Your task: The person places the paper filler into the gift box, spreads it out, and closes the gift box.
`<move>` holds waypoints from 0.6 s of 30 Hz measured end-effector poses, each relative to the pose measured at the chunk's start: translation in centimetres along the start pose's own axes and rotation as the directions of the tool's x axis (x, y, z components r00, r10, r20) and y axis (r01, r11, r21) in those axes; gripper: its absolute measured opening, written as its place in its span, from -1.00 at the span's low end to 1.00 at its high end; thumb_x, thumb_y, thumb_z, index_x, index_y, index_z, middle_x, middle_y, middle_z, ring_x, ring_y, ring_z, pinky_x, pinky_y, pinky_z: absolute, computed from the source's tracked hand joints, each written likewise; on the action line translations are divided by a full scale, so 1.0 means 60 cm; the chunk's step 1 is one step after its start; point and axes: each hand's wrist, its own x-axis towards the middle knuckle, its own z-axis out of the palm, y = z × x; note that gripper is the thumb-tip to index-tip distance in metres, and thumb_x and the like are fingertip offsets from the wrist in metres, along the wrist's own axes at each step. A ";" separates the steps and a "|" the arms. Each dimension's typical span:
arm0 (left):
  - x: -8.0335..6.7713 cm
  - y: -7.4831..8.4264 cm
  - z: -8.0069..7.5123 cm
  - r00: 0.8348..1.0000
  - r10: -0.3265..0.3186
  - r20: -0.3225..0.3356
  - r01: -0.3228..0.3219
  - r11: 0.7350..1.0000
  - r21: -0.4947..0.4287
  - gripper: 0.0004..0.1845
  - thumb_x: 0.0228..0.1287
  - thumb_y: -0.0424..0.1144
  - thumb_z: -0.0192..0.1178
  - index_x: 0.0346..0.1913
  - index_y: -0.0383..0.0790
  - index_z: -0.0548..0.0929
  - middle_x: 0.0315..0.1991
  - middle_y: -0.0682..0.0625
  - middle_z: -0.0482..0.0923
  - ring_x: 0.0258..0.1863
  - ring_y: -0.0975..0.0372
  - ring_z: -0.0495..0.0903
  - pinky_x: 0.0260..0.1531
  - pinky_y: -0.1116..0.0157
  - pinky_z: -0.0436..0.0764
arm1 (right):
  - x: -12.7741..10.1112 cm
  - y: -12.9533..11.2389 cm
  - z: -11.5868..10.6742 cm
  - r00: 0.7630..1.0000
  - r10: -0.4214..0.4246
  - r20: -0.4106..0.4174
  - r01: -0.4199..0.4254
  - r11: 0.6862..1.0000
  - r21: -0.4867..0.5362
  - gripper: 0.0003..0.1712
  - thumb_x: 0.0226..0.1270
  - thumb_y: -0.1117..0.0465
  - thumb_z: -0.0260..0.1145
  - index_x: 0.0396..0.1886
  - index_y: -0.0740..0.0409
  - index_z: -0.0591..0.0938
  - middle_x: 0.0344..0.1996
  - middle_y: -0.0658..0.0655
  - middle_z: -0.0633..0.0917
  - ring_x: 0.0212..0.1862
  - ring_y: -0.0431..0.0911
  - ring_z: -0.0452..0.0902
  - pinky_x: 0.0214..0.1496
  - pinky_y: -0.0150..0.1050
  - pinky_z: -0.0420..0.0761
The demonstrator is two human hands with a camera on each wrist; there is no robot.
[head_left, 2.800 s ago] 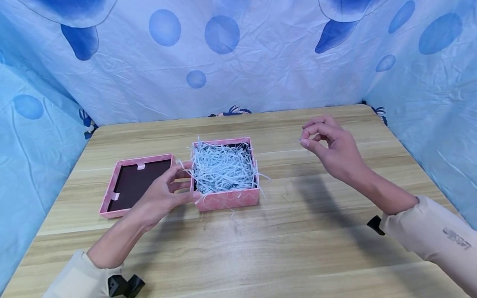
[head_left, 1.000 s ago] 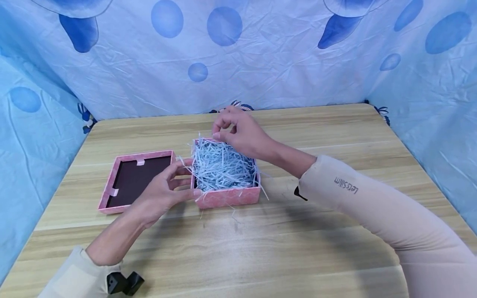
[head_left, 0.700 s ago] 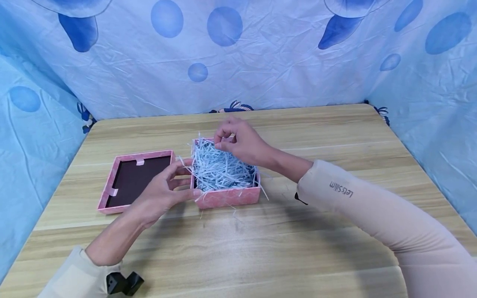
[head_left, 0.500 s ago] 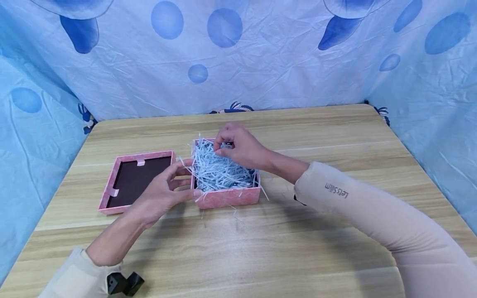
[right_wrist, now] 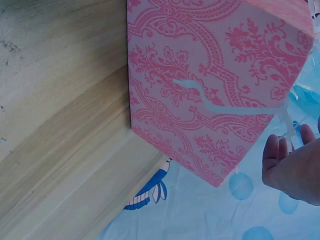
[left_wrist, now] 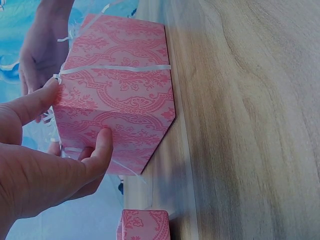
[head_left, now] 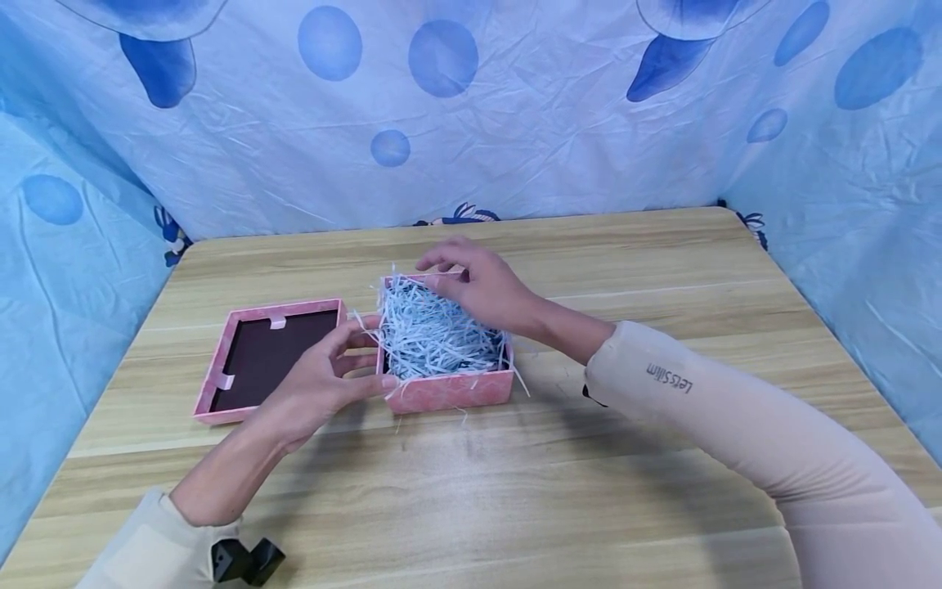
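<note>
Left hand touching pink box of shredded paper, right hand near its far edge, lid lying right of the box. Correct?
No: in the head view the lid lies left of the pink box. The left hand touches the box of shredded paper, and the right hand is near its far edge.

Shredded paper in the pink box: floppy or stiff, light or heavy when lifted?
The shredded paper is probably floppy: some strips bend over the walls of the pink box. It likely comes up in tangled clumps, since strips cross and overlap. Probably light for its bulk: strips look thin and loosely heaped.
</note>
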 end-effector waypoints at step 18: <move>-0.004 0.002 0.000 1.000 0.009 -0.004 -0.009 1.000 0.012 -0.18 0.11 -0.17 0.42 0.40 -0.05 0.24 0.21 -0.16 0.33 0.27 -0.04 0.37 -0.01 0.30 0.56 | -0.031 0.020 -0.028 0.992 -0.101 0.080 0.112 0.984 -0.139 -0.38 0.33 0.05 0.31 0.37 -0.05 0.40 0.38 -0.01 0.33 0.40 -0.17 0.15 0.35 0.00 0.26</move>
